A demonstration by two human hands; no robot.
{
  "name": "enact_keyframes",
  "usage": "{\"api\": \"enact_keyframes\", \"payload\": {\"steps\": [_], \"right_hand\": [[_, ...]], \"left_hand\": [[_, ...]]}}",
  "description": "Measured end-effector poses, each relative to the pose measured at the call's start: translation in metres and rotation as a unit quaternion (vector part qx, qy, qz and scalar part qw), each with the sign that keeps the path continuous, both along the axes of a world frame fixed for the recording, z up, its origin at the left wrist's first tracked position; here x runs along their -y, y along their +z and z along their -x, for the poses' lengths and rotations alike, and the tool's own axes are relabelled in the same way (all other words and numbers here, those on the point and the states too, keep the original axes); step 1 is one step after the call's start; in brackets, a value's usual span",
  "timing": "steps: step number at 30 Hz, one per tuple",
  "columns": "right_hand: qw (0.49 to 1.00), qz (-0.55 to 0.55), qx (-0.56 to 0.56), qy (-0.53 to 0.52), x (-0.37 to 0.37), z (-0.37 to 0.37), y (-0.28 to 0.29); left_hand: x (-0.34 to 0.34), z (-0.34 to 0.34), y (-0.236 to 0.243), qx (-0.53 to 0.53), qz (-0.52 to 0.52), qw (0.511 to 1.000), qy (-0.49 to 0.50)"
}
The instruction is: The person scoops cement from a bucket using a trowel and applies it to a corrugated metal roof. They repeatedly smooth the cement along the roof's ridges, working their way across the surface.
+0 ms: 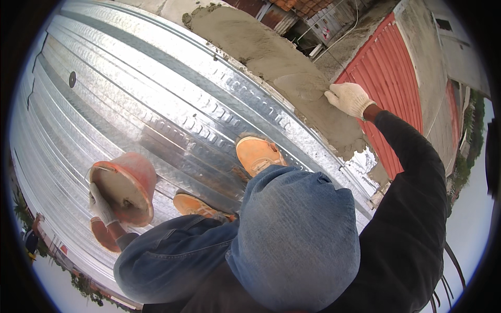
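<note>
Right hand [348,99] reaches out beside grey mortar [284,65], fingers curled, hold unclear.

No text, label, brand, number or sign is legible on anything in the head view.

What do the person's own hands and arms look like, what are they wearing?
The right hand wears an off-white knit work glove with a snug cuff; the left hand wears a similar glove, looking greyer. The right sleeve is long and black; the left sleeve, barely showing, is dark too.
</note>
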State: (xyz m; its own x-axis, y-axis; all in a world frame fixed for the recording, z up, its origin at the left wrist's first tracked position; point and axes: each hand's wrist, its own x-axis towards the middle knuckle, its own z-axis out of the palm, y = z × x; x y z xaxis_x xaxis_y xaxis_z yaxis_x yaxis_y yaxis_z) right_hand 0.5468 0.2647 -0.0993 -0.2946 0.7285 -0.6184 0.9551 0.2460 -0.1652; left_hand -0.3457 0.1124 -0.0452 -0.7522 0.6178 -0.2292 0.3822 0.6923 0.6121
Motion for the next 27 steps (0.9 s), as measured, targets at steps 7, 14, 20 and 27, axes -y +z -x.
{"api": "enact_keyframes", "payload": {"steps": [7, 14, 20, 27], "right_hand": [[0.986, -0.045, 0.063, -0.146, 0.049, -0.010, 0.037], [0.973, -0.125, -0.103, -0.162, 0.025, 0.083, 0.047], [0.911, 0.131, -0.272, -0.283, -0.018, 0.184, 0.052], [0.755, 0.297, -0.365, -0.457, -0.014, 0.239, 0.025]], "left_hand": [[0.024, 0.027, -0.002, 0.210, -0.036, 0.975, 0.067], [0.087, 0.017, -0.027, 0.374, -0.137, 0.910, 0.119], [0.067, -0.005, -0.022, 0.406, -0.167, 0.891, 0.116], [0.060, -0.024, -0.020, 0.455, -0.215, 0.856, 0.123]]}}
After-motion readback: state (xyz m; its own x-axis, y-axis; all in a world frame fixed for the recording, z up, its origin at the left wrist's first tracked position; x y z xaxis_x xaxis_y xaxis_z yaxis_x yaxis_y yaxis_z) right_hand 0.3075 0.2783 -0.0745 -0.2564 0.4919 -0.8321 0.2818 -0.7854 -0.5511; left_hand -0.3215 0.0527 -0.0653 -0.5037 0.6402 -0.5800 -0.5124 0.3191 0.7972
